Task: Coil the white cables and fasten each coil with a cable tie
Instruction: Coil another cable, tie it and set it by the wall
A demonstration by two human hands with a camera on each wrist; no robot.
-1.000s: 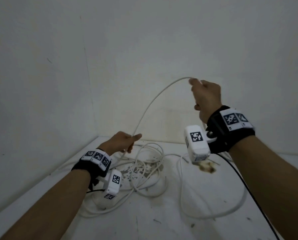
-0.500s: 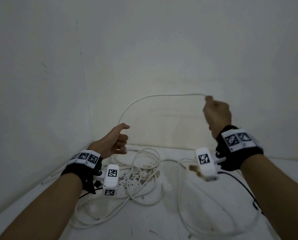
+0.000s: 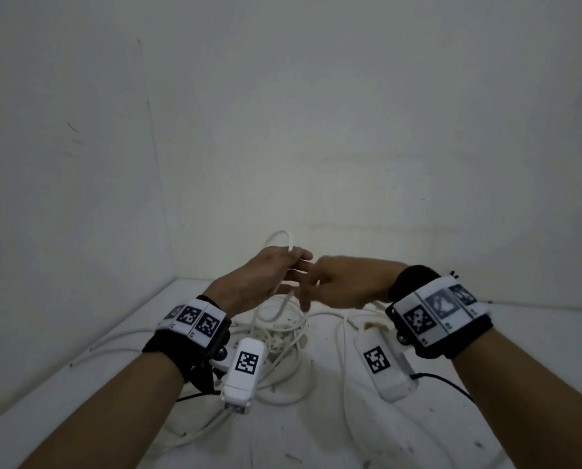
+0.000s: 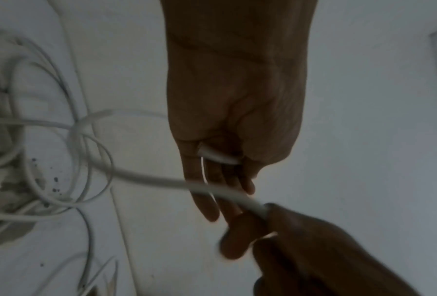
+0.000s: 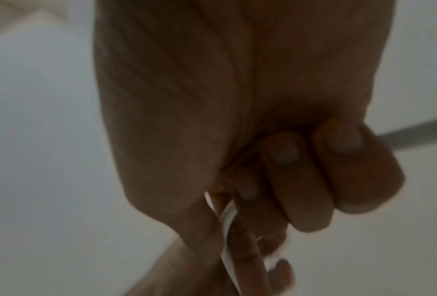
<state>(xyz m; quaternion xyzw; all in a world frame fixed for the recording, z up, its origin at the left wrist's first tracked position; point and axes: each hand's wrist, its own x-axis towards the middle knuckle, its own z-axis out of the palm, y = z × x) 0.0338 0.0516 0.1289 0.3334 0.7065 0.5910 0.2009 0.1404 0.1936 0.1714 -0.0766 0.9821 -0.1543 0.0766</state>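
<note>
Your right hand (image 3: 343, 282) pinches the white cable (image 4: 161, 181), feeding it to your left hand (image 3: 259, 282), whose nearly straight fingers keep a small loop at 12 o'clock; remaining cable tangled on table (image 3: 418, 445) below.

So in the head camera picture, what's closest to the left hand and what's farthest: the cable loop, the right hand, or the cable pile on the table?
1. Cable loop: in the left hand's grip.
2. Right hand: just beside it, fingertips meeting.
3. Cable pile: below, on the table.
</note>
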